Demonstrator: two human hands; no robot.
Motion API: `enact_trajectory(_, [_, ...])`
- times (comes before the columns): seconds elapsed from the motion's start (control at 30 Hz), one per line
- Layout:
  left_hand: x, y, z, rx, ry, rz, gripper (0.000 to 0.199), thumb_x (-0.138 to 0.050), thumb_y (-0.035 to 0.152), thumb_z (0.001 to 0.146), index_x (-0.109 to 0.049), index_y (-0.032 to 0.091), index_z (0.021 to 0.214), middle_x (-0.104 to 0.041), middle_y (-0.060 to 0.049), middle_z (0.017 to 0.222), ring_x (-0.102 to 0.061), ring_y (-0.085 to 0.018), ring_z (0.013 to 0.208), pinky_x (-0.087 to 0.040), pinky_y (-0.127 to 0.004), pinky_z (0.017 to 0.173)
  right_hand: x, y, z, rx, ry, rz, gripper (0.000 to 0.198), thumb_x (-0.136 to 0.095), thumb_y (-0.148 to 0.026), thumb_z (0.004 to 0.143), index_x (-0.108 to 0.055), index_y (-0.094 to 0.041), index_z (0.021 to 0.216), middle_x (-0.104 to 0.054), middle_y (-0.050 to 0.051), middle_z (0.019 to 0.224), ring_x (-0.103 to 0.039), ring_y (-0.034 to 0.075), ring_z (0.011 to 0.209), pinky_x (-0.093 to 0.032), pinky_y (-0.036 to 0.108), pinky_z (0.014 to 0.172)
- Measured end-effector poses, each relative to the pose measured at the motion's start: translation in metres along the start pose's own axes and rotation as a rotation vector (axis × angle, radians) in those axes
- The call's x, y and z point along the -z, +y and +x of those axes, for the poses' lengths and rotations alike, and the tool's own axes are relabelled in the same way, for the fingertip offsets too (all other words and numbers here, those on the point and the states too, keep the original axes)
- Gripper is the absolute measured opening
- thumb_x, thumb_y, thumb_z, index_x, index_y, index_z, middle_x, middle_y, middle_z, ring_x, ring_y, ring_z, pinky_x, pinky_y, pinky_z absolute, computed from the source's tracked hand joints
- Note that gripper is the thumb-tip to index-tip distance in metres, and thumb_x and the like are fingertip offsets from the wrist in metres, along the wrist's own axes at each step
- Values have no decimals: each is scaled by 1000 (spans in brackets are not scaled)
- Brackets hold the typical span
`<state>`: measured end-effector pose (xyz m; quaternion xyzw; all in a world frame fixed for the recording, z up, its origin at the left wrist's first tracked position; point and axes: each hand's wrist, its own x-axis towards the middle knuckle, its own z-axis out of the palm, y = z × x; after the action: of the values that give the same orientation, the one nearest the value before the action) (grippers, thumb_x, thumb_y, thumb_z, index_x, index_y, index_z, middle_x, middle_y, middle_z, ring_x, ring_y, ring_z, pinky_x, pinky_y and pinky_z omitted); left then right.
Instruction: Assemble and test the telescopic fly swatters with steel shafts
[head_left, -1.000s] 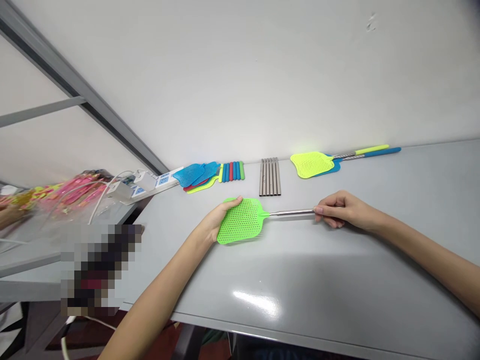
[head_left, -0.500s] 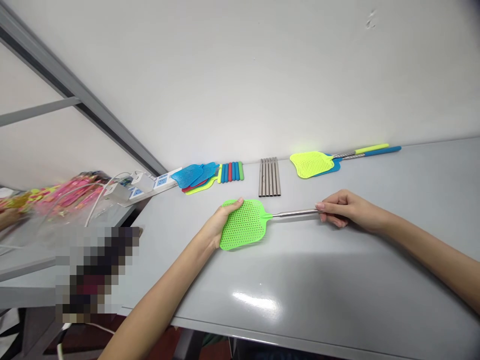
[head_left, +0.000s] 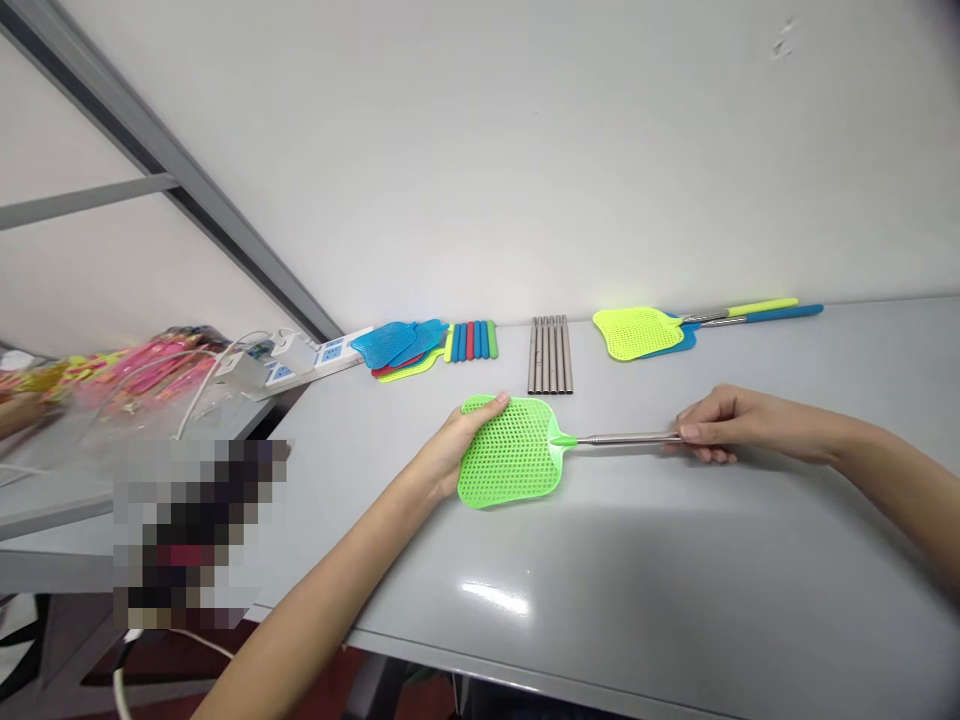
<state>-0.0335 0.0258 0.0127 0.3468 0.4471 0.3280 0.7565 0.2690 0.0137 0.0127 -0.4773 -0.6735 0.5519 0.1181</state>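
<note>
Green perforated plastic — a flat, rounded-square swatter head (head_left: 514, 455) — is clamped between the thumb and fingers of the left hand (head_left: 454, 450). Its neck meets a slim silver metal rod (head_left: 630, 439), whose far end is pinched in the fingers of the right hand (head_left: 720, 420). Both pieces are held over the smooth grey tabletop (head_left: 637, 610). Beyond them lies a row of loose silver metal tubes (head_left: 550, 355), side by side. Left of these sit yellow, blue, red and green stick-shaped grips (head_left: 470, 342), next to overlapping blue, red and yellow mesh heads (head_left: 384, 344). Right of the tubes, a yellow mesh swatter (head_left: 634, 333) partly covers a blue mesh swatter (head_left: 784, 313). Farther left are a white power strip (head_left: 334, 350), clear plastic packaging with pink things (head_left: 157, 375) — and another person's blurred arm (head_left: 19, 414).
</note>
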Motion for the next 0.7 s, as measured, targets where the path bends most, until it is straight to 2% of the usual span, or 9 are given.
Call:
enact_trajectory(0.1, [1,2,-2,105,-41,-52,34,-55,37,71,-58,12,94,-59,-13,100,-57,-26,89,-45,-37,78,-4,2,2,-21,-105,2,36,-45,-45,76,-63,-15,69,-49,3,59,-41,11,55,-34,23,51])
enact_trajectory(0.17, [3,1,-2,174,-45,-73,35,-56,37,70,-58,12,94,-59,-13,101,-56,-26,90,-44,-37,78,-11,0,3,-35,-112,-32,37,-42,-46,77,-63,-16,78,-49,2,61,-41,11,55,-34,23,52])
enact_trajectory(0.27, [4,-2,-1,213,-25,-38,33,-60,32,67,-59,11,92,-61,-13,97,-58,-25,86,-45,-36,76,-21,-6,1,-50,-121,-107,39,-40,-48,77,-63,-17,82,-49,1,62,-38,10,52,-31,22,49])
enact_trajectory(0.47, [-1,-8,-4,113,57,90,30,-63,32,64,-61,10,85,-64,-13,85,-60,-24,77,-48,-35,69,-30,-12,-1,-37,-137,-67,37,-43,-47,76,-62,-15,77,-34,-4,54,-26,8,47,-23,22,46])
enact_trajectory(0.7, [-10,-14,-8,26,138,180,26,-64,33,63,-63,11,77,-65,-12,78,-61,-21,69,-48,-31,62,-25,-1,4,-58,-198,77,39,-46,-48,75,-62,-13,77,-30,-5,50,-21,6,42,-16,22,42])
